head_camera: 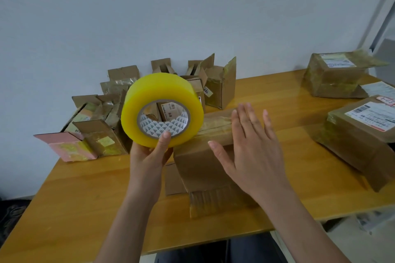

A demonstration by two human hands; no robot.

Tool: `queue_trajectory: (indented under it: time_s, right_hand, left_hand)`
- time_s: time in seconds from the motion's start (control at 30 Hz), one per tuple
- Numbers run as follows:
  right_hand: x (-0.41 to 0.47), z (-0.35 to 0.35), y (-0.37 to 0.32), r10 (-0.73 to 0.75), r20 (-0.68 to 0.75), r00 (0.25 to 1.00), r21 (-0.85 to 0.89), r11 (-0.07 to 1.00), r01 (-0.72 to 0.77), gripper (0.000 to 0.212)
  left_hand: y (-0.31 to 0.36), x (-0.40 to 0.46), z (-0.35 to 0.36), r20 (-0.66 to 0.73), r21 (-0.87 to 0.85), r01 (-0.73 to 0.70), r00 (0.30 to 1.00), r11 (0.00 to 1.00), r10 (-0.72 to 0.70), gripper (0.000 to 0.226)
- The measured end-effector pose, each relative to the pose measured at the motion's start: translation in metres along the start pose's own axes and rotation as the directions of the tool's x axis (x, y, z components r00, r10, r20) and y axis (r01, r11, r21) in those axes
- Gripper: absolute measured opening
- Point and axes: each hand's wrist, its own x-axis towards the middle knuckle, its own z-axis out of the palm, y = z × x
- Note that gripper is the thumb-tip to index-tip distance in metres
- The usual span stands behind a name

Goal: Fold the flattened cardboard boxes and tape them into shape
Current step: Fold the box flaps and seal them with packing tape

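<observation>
Head view: one yellow tape roll (161, 109) is held above the counter (85, 188) in the left hand (149, 153), whose grip pinches it, thumb inside the core. The right hand (250, 149), fingers spread, hovers over one taped cardboard box (201, 168) near the counter's front edge. One open box (220, 89) behind reads "203". Three labelled parcels (335, 74) sit right.

Wooden table (85, 194) is carrying a taped box (205, 168) at centre, opened boxes (119, 117) clustering back-left, 3 labelled parcels (361, 134) sitting at right.
</observation>
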Motion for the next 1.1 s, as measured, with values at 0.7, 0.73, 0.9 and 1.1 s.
queue_trajectory:
  time_s: [0.7,0.73,0.9,1.1]
  right_hand:
    - [0.014,0.008,0.004,-0.095,0.040,0.995,0.091,0.992,0.091,0.081]
    - [0.013,0.007,0.002,-0.098,0.040,0.994,0.060,0.994,0.096,0.080]
    - [0.007,-0.002,-0.014,-0.082,-0.062,0.995,0.059,0.995,0.086,0.061]
    - [0.005,0.006,-0.038,-0.169,0.022,0.985,0.248,0.956,0.158,0.072]
  left_hand:
    - [0.001,-0.007,-0.052,0.055,0.016,0.035,0.998,0.999,-0.036,0.088]
    - [0.001,-0.009,-0.052,0.055,0.022,0.043,0.997,0.999,-0.044,0.093]
    - [0.004,-0.014,-0.052,0.048,0.013,0.064,0.997,0.998,-0.065,0.100]
    - [0.004,-0.019,-0.054,0.027,-0.001,0.087,0.996,0.996,-0.087,0.093]
